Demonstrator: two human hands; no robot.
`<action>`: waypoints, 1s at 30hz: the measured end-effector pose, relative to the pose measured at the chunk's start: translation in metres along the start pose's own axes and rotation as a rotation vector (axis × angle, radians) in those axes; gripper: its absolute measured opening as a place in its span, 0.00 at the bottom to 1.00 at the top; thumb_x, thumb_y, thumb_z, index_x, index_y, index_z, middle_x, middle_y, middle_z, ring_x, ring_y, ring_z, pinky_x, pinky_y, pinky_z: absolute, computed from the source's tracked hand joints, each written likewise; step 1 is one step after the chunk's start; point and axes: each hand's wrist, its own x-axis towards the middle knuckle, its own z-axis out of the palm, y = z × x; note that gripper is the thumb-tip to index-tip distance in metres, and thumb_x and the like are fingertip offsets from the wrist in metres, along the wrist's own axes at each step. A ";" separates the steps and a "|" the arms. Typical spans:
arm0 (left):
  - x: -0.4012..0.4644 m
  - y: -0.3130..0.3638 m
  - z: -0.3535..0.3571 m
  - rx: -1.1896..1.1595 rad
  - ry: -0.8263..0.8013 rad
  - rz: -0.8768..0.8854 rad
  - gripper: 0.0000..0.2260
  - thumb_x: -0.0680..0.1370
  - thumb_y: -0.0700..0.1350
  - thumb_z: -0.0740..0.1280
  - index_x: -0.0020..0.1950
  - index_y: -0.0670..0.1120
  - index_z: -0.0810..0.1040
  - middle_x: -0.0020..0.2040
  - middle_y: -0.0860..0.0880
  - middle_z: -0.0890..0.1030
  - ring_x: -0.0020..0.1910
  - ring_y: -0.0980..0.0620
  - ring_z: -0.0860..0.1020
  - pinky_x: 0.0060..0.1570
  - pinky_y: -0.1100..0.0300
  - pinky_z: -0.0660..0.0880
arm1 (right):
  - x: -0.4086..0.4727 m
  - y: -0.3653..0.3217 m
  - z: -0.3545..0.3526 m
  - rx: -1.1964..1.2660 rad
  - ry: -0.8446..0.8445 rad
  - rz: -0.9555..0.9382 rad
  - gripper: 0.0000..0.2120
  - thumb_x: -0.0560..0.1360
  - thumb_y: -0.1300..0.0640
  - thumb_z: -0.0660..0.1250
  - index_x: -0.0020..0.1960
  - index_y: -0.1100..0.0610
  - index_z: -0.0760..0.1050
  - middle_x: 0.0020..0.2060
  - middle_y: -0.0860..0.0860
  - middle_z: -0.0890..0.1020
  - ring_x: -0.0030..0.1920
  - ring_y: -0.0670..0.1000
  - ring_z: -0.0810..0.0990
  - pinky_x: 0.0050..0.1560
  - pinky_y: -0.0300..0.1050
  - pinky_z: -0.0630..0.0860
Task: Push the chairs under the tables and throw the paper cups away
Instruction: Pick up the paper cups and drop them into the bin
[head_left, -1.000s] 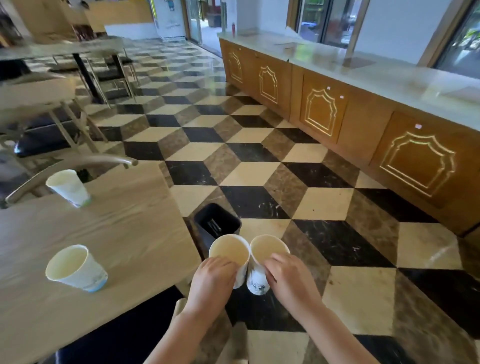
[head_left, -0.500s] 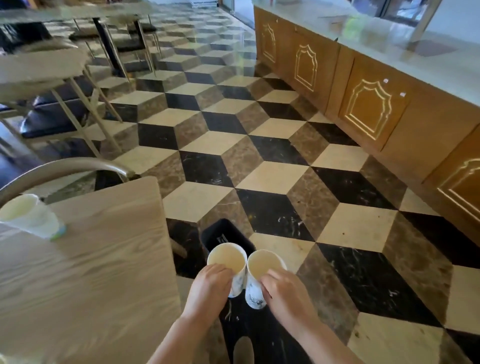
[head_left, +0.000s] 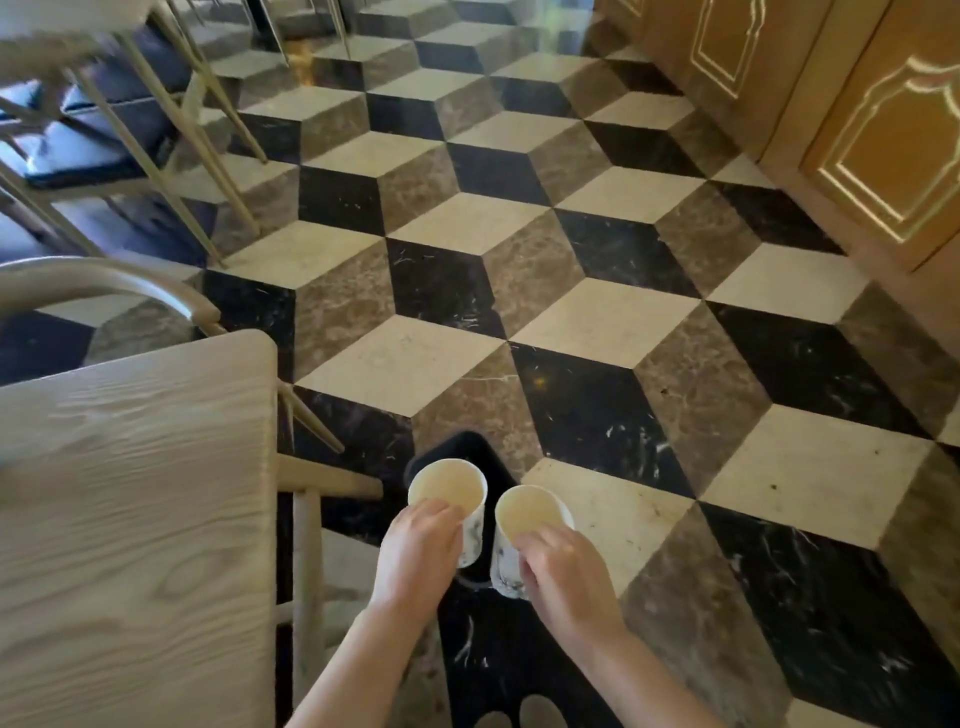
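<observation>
My left hand (head_left: 418, 553) grips a white paper cup (head_left: 451, 488), upright and empty. My right hand (head_left: 563, 582) grips a second paper cup (head_left: 524, 514) beside it. Both cups hang directly above a small black bin (head_left: 470, 447) on the floor, which they mostly hide. The light wood table (head_left: 135, 519) lies at my left. A chair's curved backrest (head_left: 104, 286) shows beyond the table's far edge. Another chair with a dark blue cushion (head_left: 93, 140) stands at the far left.
The floor (head_left: 597, 322) is cube-patterned marble in black, cream and brown. Golden wooden cabinets (head_left: 857, 130) line the right side. Wooden table legs and a crossbar (head_left: 322, 483) stand just left of the bin. My shoe tips (head_left: 519, 717) show at the bottom.
My view has tilted down and moved toward the bin. The two cups on the table have left the frame. Both hands still hold their cups, now a little apart over the bin.
</observation>
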 end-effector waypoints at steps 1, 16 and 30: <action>0.010 -0.005 0.011 -0.002 0.012 -0.018 0.04 0.64 0.33 0.70 0.36 0.40 0.80 0.34 0.44 0.81 0.33 0.43 0.78 0.31 0.49 0.77 | 0.010 0.008 0.013 0.009 -0.003 0.002 0.14 0.56 0.73 0.73 0.30 0.57 0.73 0.25 0.50 0.73 0.27 0.51 0.71 0.25 0.41 0.63; 0.030 -0.024 0.079 -0.004 -0.086 -0.149 0.17 0.66 0.39 0.75 0.54 0.42 0.79 0.47 0.47 0.82 0.45 0.47 0.80 0.45 0.53 0.78 | 0.051 0.058 0.076 -0.115 -0.273 0.014 0.09 0.67 0.55 0.73 0.46 0.55 0.79 0.41 0.50 0.82 0.44 0.53 0.79 0.43 0.48 0.77; -0.091 0.072 -0.163 0.149 0.209 -0.351 0.10 0.67 0.45 0.74 0.46 0.45 0.80 0.39 0.49 0.81 0.39 0.48 0.79 0.37 0.54 0.76 | 0.031 -0.149 -0.124 -0.163 -0.154 -0.378 0.17 0.62 0.53 0.78 0.49 0.55 0.81 0.41 0.51 0.83 0.42 0.53 0.81 0.41 0.50 0.80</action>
